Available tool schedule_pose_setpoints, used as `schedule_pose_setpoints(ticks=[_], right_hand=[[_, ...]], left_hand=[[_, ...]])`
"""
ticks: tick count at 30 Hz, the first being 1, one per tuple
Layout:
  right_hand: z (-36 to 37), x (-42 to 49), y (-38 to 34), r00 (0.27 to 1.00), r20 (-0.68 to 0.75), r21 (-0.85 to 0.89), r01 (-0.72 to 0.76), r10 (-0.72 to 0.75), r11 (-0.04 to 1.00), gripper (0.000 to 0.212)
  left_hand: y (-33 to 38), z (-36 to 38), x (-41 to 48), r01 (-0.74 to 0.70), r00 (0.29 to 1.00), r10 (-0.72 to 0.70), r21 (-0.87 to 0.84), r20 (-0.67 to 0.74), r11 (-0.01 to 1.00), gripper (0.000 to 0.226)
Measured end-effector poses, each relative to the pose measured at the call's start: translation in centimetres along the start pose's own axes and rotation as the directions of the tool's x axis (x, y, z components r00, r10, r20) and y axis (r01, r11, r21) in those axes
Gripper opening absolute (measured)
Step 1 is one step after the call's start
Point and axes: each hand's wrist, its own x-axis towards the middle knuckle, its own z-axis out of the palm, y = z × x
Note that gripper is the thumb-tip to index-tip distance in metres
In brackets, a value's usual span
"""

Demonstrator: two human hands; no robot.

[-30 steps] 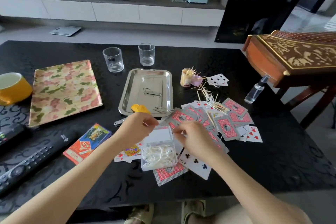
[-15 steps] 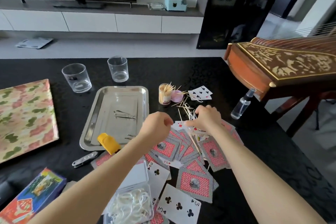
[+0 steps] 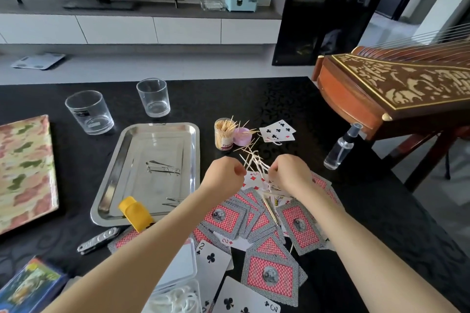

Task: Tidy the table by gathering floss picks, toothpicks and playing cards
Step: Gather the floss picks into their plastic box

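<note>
Red-backed playing cards [image 3: 270, 272] lie scattered on the black table [image 3: 254, 99], and a few more cards [image 3: 277, 130] sit near the toothpick jar [image 3: 223, 133] and its purple lid [image 3: 243, 135]. Loose toothpicks and white floss picks [image 3: 252, 159] lie mixed between my hands. My right hand [image 3: 290, 175] has its fingertips down in this pile and pinches floss picks. My left hand [image 3: 223, 178] hovers beside it with curled fingers, nothing visible in it. A clear box holding floss picks [image 3: 178, 297] stands open at the near edge, partly hidden by my left arm.
A steel tray [image 3: 132, 160] with small metal tools lies to the left, a yellow object [image 3: 136, 213] on its rim and a folding tool [image 3: 98, 239] below. Two glasses [image 3: 89, 112] stand behind. A spray bottle [image 3: 339, 150], a zither [image 3: 407, 89], a floral tray [image 3: 23, 170] and a card box [image 3: 28, 284] surround the work area.
Both hands moved away from the floss box, forward to the pile of toothpicks and floss picks beyond the cards. The right hand's fingers have gone down into that pile.
</note>
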Motion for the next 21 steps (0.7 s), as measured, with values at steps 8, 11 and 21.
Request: schedule_pose_setpoints(ticks=[8, 11, 21], right_hand=[[-2.3, -1.2, 2.1, 0.983, 0.108, 0.644, -0.184, 0.15, 0.743, 0.019], [-3.0, -1.8, 2.8, 0.963, 0.196, 0.739, -0.269, 0.185, 0.617, 0.019], [-3.2, -3.4, 3.8, 0.98, -0.002, 0.76, -0.129, 0.201, 0.637, 0.012]], left_hand=[[1.7, 2.1, 1.7, -0.02, 1.0, 0.019, 0.11, 0.017, 0.994, 0.021], [2.1, 3.1, 2.7, 0.022, 1.0, -0.025, 0.184, 0.015, 0.983, 0.019], [4.3, 4.4, 4.5, 0.147, 0.989, -0.139, 0.322, -0.047, 0.935, 0.011]])
